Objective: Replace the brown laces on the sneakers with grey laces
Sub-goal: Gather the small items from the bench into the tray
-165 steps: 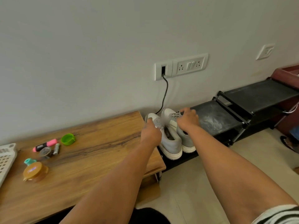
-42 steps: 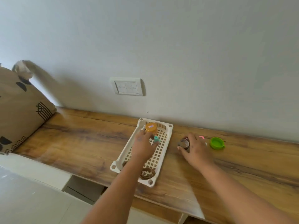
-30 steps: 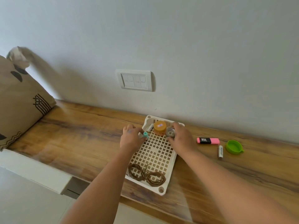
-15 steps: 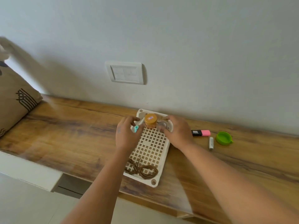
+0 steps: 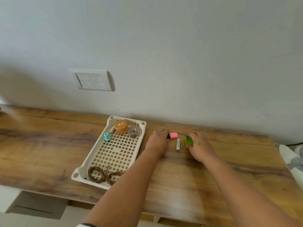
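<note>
Brown laces [image 5: 103,175] lie coiled in the white tray [image 5: 91,158].

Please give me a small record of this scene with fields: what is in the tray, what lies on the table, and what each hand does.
surface: wooden table
tray: white tray on the table, left of both hands
in tray, far end: orange jar, tape roll, teal cap
in tray, near end: brown laces, coiled
on table: battery, between the hands
left hand: on the pink marker
right hand: holds the green lid
grey laces: not visible
</note>
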Demonstrator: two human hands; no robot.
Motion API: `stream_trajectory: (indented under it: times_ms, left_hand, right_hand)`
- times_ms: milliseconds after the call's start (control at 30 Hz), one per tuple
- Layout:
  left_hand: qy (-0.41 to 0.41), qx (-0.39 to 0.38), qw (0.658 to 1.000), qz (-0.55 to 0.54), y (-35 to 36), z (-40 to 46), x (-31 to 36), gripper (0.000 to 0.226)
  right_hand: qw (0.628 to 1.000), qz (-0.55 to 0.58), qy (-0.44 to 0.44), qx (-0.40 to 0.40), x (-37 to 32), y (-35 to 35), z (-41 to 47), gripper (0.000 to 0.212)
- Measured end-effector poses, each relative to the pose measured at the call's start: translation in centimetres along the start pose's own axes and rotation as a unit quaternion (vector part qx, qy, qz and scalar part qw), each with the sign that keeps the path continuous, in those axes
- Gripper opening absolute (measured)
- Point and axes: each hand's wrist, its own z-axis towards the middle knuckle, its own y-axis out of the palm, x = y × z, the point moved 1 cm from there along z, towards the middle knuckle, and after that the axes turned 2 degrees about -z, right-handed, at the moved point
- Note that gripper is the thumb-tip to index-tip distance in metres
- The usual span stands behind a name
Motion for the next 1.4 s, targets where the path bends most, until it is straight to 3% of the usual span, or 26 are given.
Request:
stream_trajectory:
  times_ms: [133, 267, 367, 467, 600, 700, 867, 1100, 1267, 1333, 1400]
  left_hand:
    - [-0.015, -0.001, 0.999, 0.033, 0.7, 0.5, 1.0, 0.036]
    - [-0.058, 0.041, 0.996, -0.055, -0.9, -1.1, 0.6, 0.028]
    - [-0.079, 0.108, 0.985, -0.108, -3.4, -3.9, -1.6, 0.031]
    - [-0.126, 0.166, 0.972, -0.109, -6.7, -7.2, -6.2, 0.034]
    - [-0.232, 0.147, 0.959, -0.063, -9.6, -10.7, -12.5, 0.03]
    - [-0.264, 0.121, 0.956, -0.048, -9.5, -11.6, -14.8, 0.034]
    - [-0.258, 0.101, 0.959, -0.051, -8.8, -11.1, -15.9, 0.043]
    - [-0.275, 0.097, 0.956, -0.031, -8.6, -11.0, -15.9, 0.052]
    - [-0.198, 0.17, 0.965, -0.032, -8.0, -11.1, -13.0, 0.047]
    - [-0.151, 0.158, 0.975, -0.038, -7.1, -10.7, -11.3, 0.044]
    - [-0.119, 0.127, 0.984, -0.039, -6.0, -10.2, -9.8, 0.046]
  right_hand:
    - [1.0, 0.008, 0.022, 0.004, 0.5, 0.3, 0.1, 0.058]
    - [0.997, 0.041, 0.043, 0.042, -0.8, 0.0, -0.3, 0.057]
    - [0.994, 0.068, -0.001, 0.083, -4.0, -0.2, -0.9, 0.055]
    - [0.99, 0.097, -0.067, 0.073, -8.5, 1.3, -1.4, 0.063]
    - [0.988, 0.1, -0.119, 0.023, -15.0, 4.0, -2.1, 0.053]
    - [0.99, 0.023, -0.138, 0.013, -18.4, 5.7, -2.4, 0.05]
    - [0.992, -0.069, -0.108, 0.015, -19.9, 7.8, -1.9, 0.057]
    - [0.994, -0.063, -0.083, 0.042, -19.3, 7.2, -1.7, 0.079]
    - [0.989, -0.017, 0.067, 0.129, -12.2, 3.5, -1.0, 0.049]
    - [0.987, -0.038, 0.124, 0.095, -9.0, 2.6, -1.0, 0.048]
    - [0.991, -0.038, 0.125, 0.038, -7.1, 2.6, -1.3, 0.048]
